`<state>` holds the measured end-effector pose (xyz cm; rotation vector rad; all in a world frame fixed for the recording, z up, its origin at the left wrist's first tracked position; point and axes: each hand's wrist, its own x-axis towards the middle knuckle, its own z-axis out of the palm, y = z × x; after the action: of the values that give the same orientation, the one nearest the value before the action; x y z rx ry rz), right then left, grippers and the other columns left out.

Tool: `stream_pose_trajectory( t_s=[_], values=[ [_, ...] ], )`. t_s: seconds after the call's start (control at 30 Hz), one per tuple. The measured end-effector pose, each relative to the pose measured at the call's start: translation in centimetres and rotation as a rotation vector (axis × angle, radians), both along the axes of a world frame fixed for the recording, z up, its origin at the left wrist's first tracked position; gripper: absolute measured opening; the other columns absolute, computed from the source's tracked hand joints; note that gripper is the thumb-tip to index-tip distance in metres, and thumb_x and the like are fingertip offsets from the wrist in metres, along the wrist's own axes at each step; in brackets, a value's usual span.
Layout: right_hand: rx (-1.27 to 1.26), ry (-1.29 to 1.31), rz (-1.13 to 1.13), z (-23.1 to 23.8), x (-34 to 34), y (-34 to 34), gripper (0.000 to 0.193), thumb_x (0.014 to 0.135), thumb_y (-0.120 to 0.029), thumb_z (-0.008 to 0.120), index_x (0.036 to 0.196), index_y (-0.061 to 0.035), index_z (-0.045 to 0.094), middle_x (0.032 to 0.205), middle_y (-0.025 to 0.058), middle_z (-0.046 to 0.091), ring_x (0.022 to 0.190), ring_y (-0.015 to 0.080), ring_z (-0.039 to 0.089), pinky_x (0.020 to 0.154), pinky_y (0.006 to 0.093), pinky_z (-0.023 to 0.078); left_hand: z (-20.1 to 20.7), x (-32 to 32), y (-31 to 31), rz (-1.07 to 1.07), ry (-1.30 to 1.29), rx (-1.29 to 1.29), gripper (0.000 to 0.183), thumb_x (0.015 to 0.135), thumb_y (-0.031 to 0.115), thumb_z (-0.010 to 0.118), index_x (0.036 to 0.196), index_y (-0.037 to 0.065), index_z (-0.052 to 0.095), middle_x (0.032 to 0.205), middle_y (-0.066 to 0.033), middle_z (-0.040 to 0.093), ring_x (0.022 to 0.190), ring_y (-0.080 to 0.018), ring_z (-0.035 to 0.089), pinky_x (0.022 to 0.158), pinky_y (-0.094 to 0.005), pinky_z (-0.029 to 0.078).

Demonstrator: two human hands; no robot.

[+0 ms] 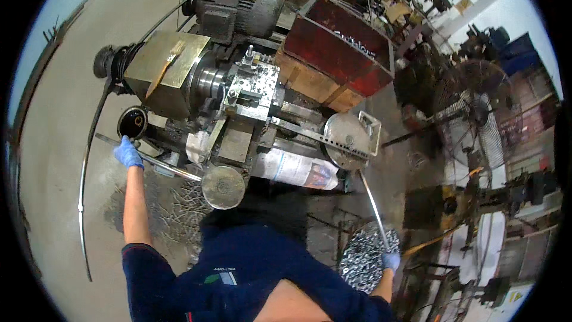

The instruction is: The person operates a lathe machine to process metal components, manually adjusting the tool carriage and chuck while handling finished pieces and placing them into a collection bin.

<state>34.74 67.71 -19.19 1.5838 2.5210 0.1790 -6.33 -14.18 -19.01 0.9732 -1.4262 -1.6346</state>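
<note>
My left hand [128, 153], in a blue glove, is closed round a long metal bar [173, 169]. That bar slants down to a round metal disc [223, 188] in front of my body. Just beyond the left hand is a dark round cup [132, 122] with a ring-shaped thing inside. Far to the right, my gloved right hand [390, 260] is closed round the lower end of a metal rod [373, 203]. The rod's upper end reaches a larger metal disc [345, 137]. Beneath it sits a container of small shiny metal parts [361, 261].
A lathe-like machine [253, 86] stands ahead, with a motor [238, 12] behind it. A brush [165, 68] lies on its metal housing [143, 92]. A red metal box [333, 48] rests on the right. Metal shavings [182, 209] cover the floor; a fan [476, 113] stands farther right.
</note>
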Motion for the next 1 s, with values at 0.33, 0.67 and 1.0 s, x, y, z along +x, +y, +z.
stream_pose_trajectory(
  t_s=[0.33,0.67,1.0],
  values=[
    [-0.011,0.034,-0.091,-2.6,3.0,2.4,0.040,0.062,-0.033,0.069,0.080,0.0024,0.064,0.086,0.0256,0.061,0.083,0.0385,0.061,0.072,0.0436,0.049,-0.4,0.1,0.3,-0.003,0.003,0.029,0.016,0.080,0.006,0.056,0.078,-0.010,0.054,0.068,-0.0139,0.059,0.048,-0.0174,0.056,0.043,-0.0283,0.049],
    [-0.078,0.004,-0.189,0.3,1.9,-0.4,0.032,0.060,-0.023,0.062,0.081,0.0018,0.065,0.089,0.0261,0.061,0.086,0.0386,0.060,0.079,0.0419,0.048,0.0,0.4,0.7,0.078,-0.025,0.029,0.017,0.078,0.005,0.058,0.079,-0.012,0.056,0.070,-0.0147,0.059,0.048,-0.0192,0.056,0.042,-0.0298,0.052],
    [-0.082,-0.016,-0.159,1.7,2.3,-1.4,0.038,0.061,-0.026,0.064,0.084,0.0030,0.063,0.089,0.0249,0.062,0.086,0.0379,0.060,0.078,0.0402,0.048,0.3,0.8,1.2,0.018,-0.026,0.053,0.014,0.079,0.005,0.055,0.079,-0.009,0.055,0.068,-0.0136,0.059,0.048,-0.0193,0.056,0.042,-0.0284,0.050]
  ],
)
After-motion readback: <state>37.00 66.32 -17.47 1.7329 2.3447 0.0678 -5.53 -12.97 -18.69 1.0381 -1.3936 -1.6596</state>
